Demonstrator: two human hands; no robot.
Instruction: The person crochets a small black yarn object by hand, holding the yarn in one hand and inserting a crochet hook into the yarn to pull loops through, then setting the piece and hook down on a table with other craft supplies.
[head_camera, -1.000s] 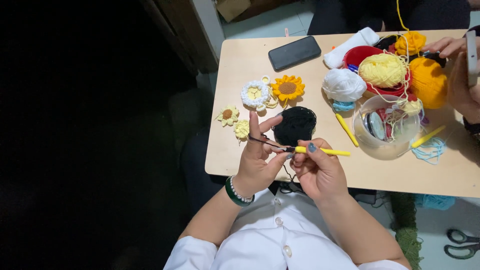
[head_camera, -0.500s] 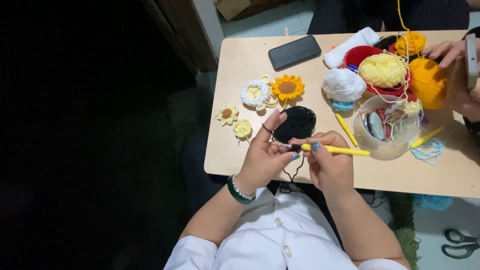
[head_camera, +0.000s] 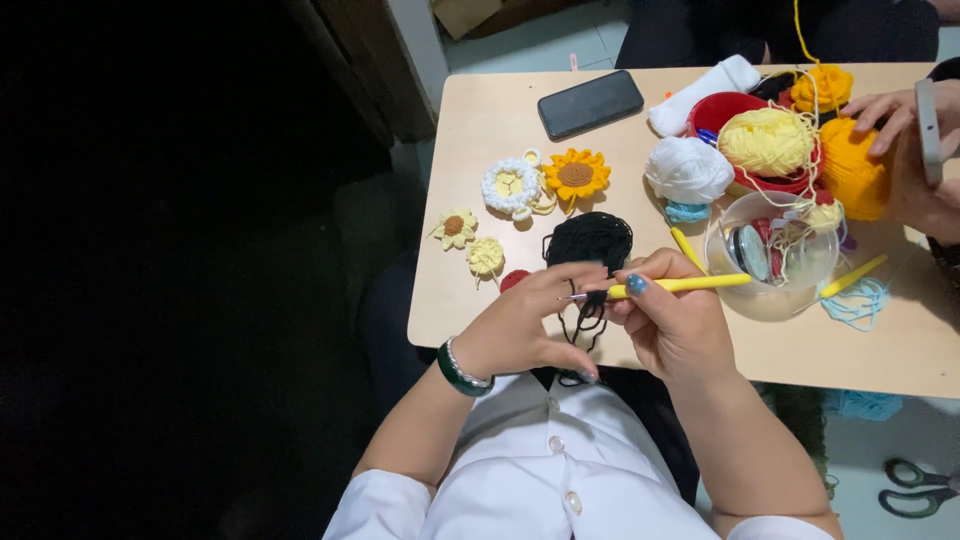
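At frame centre, a yellow crochet hook (head_camera: 680, 285) is gripped by the right hand (head_camera: 672, 325); black yarn (head_camera: 588, 245) is pinched by the left hand (head_camera: 528, 330). Tension should be kept even, loops small.

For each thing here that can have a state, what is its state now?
Left hand: pinching black yarn.
Right hand: gripping yellow hook.
Phone: screen dark, lying flat.
Clear bowl: upright, holding small items.
Red bowl: upright, holding yellow yarn ball.
Scissors: on floor, closed.
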